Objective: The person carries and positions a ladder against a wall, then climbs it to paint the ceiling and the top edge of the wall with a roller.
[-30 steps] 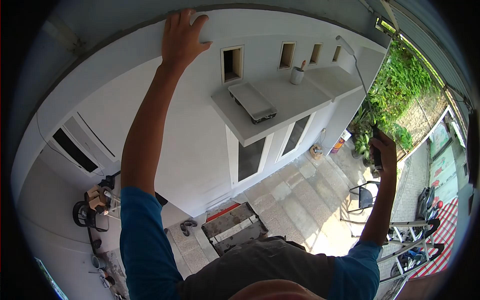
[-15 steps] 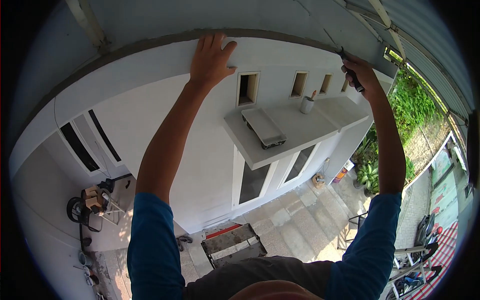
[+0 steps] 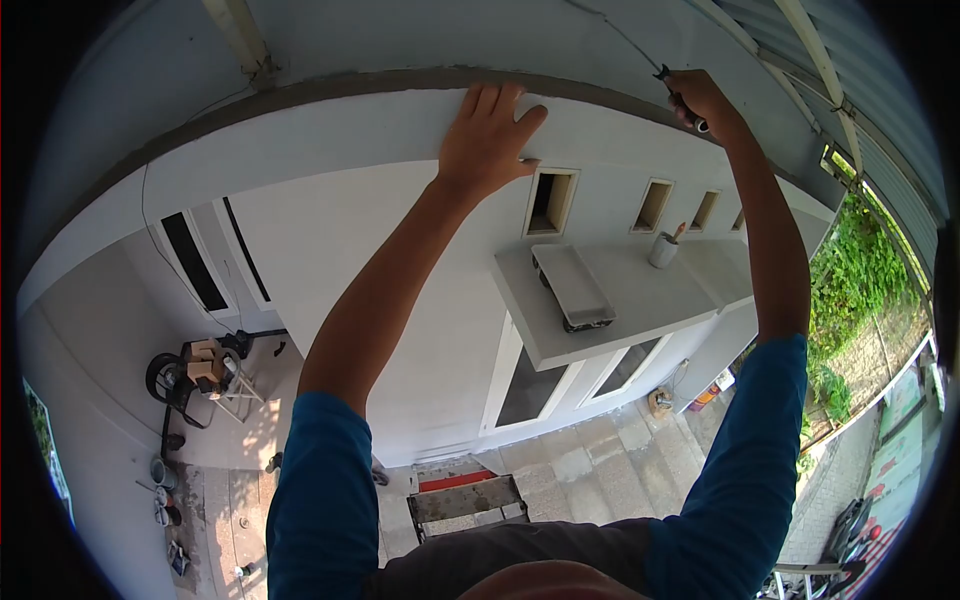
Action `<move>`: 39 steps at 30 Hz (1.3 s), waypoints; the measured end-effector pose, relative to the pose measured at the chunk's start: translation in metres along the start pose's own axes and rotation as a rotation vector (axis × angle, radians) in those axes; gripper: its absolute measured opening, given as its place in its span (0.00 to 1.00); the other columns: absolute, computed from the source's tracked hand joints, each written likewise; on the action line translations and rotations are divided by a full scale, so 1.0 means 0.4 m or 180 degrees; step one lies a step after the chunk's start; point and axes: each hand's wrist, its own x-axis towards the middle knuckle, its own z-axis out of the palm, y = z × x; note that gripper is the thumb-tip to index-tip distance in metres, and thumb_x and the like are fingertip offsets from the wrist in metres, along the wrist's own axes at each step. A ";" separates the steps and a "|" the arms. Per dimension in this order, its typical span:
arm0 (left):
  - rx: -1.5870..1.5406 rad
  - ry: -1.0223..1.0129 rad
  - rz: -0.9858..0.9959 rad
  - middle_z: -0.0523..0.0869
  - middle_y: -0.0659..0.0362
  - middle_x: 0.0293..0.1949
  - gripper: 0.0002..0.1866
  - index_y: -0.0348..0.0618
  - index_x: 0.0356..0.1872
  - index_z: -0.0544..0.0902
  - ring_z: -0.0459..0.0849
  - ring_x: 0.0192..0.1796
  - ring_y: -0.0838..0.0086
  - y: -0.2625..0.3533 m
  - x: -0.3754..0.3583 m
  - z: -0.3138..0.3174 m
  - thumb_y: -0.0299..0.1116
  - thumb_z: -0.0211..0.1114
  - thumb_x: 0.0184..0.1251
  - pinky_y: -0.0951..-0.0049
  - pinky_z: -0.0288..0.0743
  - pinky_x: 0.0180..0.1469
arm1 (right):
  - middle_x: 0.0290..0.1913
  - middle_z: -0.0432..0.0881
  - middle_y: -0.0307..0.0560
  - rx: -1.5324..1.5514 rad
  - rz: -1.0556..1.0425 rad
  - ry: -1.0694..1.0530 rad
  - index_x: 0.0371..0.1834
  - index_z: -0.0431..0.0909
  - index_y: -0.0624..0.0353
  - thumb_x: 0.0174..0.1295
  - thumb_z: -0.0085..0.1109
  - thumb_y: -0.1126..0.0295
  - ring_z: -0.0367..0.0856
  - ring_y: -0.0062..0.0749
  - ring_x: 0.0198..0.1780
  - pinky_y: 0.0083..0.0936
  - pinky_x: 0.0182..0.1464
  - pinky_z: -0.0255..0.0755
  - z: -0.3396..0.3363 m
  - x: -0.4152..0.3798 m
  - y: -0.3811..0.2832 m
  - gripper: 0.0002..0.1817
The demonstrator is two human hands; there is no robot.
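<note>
My left hand (image 3: 487,140) lies with fingers apart against the top edge of the white wall (image 3: 400,125), by the grey-brown strip (image 3: 330,92) along it. It holds nothing. Up at the right, my right hand (image 3: 703,100) is wrapped around the dark handle of a paint roller (image 3: 690,113). Its thin metal rod runs up and left over the grey upper wall (image 3: 480,40); the roller head is out of view. Below the hands, a paint tray (image 3: 575,285) and a pot (image 3: 662,250) with a paintbrush (image 3: 679,231) in it stand on a ledge (image 3: 640,300).
Small framed openings (image 3: 551,202) line the wall above the ledge. Far below me are a red-edged platform (image 3: 467,500) and the paved ground (image 3: 590,455). Boxes sit on a motorbike (image 3: 205,370) at the left. Metal roof beams (image 3: 815,50) cross the upper right.
The right hand has risen and shifted slightly left with the roller, so more of its rod shows. The view has turned, carrying the wall and ledge rightward and down. My left hand still rests on the wall edge.
</note>
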 end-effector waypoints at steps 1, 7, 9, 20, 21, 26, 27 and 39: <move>0.0015 0.0038 0.0011 0.73 0.56 0.53 0.33 0.53 0.46 0.81 0.71 0.56 0.60 -0.002 -0.002 0.003 0.44 0.84 0.33 0.59 0.68 0.64 | 0.21 0.76 0.42 -0.0019 -0.0027 -0.0038 0.30 0.74 0.62 0.74 0.49 0.65 0.72 0.24 0.16 0.27 0.16 0.66 0.003 0.048 -0.010 0.15; -0.0055 0.0143 0.0032 0.74 0.56 0.53 0.33 0.54 0.46 0.81 0.72 0.55 0.60 -0.009 -0.005 0.013 0.43 0.84 0.31 0.61 0.69 0.62 | 0.20 0.73 0.35 -0.0184 -0.0199 0.0424 0.47 0.78 0.59 0.75 0.48 0.62 0.69 0.17 0.16 0.21 0.14 0.63 -0.027 0.203 -0.007 0.13; -0.0070 0.0134 0.0043 0.75 0.56 0.53 0.33 0.54 0.46 0.81 0.72 0.55 0.61 -0.008 -0.002 0.005 0.43 0.84 0.31 0.61 0.69 0.63 | 0.19 0.72 0.34 -0.0805 -0.0318 0.0103 0.47 0.78 0.60 0.75 0.47 0.63 0.68 0.16 0.15 0.20 0.14 0.63 -0.039 0.124 0.024 0.13; 0.0041 0.0128 0.0006 0.75 0.57 0.53 0.31 0.55 0.43 0.81 0.72 0.55 0.62 -0.004 -0.003 0.010 0.44 0.84 0.32 0.62 0.69 0.64 | 0.18 0.72 0.35 -0.0741 -0.0320 0.0070 0.43 0.79 0.63 0.75 0.47 0.64 0.68 0.18 0.13 0.21 0.14 0.64 -0.040 0.042 0.018 0.14; 0.0042 0.0094 0.0005 0.75 0.58 0.54 0.31 0.56 0.45 0.81 0.72 0.56 0.63 -0.006 -0.002 0.009 0.44 0.84 0.33 0.62 0.70 0.64 | 0.18 0.72 0.35 -0.0629 -0.0473 0.0274 0.40 0.78 0.62 0.75 0.47 0.64 0.68 0.18 0.13 0.22 0.14 0.63 -0.043 0.084 -0.007 0.14; 0.0039 0.0066 0.0006 0.74 0.60 0.54 0.33 0.57 0.47 0.82 0.71 0.57 0.63 -0.006 0.000 0.006 0.45 0.84 0.33 0.63 0.71 0.63 | 0.17 0.72 0.35 -0.0802 -0.0370 0.0276 0.38 0.77 0.62 0.75 0.48 0.63 0.68 0.20 0.13 0.22 0.14 0.63 -0.065 0.114 -0.044 0.14; 0.0051 0.0078 -0.0019 0.74 0.60 0.54 0.33 0.57 0.47 0.82 0.71 0.57 0.63 -0.004 0.000 0.007 0.44 0.84 0.34 0.62 0.71 0.63 | 0.17 0.72 0.35 -0.1051 -0.0321 0.0090 0.39 0.77 0.62 0.75 0.48 0.63 0.68 0.20 0.13 0.22 0.13 0.63 -0.072 0.099 -0.029 0.14; 0.0011 0.0117 -0.0034 0.75 0.58 0.54 0.30 0.56 0.43 0.82 0.72 0.56 0.62 -0.004 -0.001 0.005 0.44 0.84 0.32 0.62 0.70 0.64 | 0.20 0.73 0.36 -0.0605 -0.0121 -0.0013 0.49 0.76 0.60 0.75 0.47 0.64 0.69 0.18 0.15 0.22 0.15 0.64 -0.037 -0.012 0.004 0.12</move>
